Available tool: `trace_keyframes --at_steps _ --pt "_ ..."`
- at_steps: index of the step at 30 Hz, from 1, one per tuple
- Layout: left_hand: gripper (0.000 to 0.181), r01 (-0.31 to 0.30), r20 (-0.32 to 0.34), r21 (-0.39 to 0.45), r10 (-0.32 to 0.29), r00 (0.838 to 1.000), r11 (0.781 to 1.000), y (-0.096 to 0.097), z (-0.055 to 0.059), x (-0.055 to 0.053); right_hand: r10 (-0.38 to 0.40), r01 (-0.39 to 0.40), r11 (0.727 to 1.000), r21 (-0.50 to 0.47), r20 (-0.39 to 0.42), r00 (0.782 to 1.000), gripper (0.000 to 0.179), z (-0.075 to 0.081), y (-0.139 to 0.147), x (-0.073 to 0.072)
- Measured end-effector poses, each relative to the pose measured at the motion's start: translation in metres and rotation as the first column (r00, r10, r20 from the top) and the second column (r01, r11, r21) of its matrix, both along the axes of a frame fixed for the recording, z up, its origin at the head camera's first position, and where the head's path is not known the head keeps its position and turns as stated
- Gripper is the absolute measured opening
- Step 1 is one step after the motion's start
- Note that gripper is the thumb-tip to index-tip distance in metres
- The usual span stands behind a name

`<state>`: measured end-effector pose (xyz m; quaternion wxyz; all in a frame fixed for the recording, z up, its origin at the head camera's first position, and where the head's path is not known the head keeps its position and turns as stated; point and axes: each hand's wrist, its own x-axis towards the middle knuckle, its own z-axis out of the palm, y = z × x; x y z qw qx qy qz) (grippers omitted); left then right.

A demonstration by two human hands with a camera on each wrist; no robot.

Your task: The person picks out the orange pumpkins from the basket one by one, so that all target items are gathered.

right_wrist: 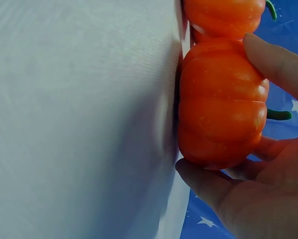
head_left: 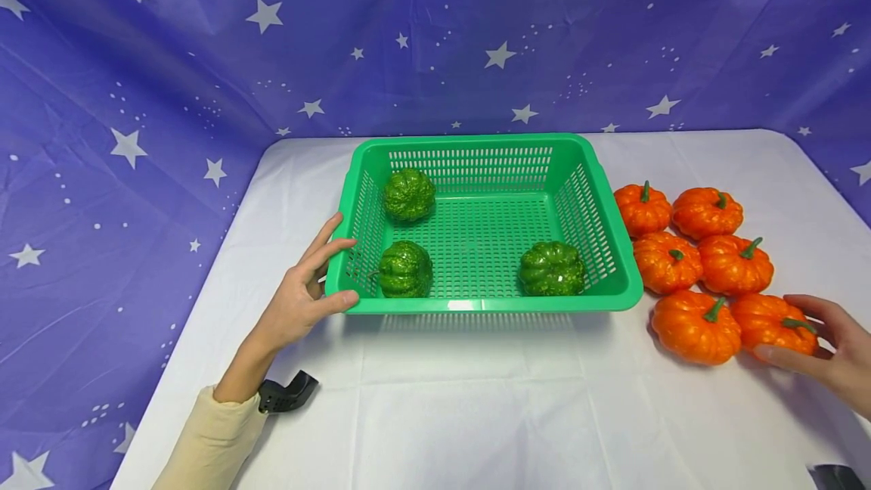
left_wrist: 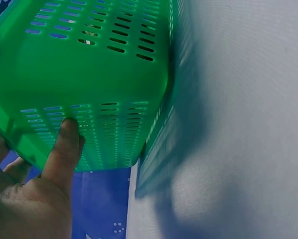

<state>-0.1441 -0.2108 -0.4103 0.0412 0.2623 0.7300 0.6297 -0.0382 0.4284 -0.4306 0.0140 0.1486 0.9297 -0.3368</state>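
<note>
My left hand (head_left: 299, 293) holds the left front corner of a green plastic basket (head_left: 476, 305), its thumb on the front rim and fingertips at the left rim. In the left wrist view, one finger lies against the basket's slotted outer wall (left_wrist: 79, 79). At the right, my right hand (head_left: 840, 350) grips a ribbed orange pumpkin (head_left: 769, 321) with a green stem, the nearest right one of a cluster. The right wrist view shows thumb and fingers on opposite sides of this pumpkin (right_wrist: 221, 104), which sits at the tablecloth.
Three green pumpkins lie in the basket: one at back left (head_left: 409, 195), one at front left (head_left: 405, 269), one at front right (head_left: 552, 268). Several other orange pumpkins (head_left: 697, 327) stand close together right of the basket on the white tablecloth (head_left: 476, 407). A blue starry cloth (head_left: 435, 36) hangs behind.
</note>
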Motion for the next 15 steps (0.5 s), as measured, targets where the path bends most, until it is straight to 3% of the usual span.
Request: trace_keyframes --at_steps 15 --pt "0.064 0.004 0.005 0.003 -0.004 1.000 1.000 0.000 0.001 0.000 0.045 -0.046 0.999 0.009 0.079 0.996 0.097 0.011 -0.002 -0.005"
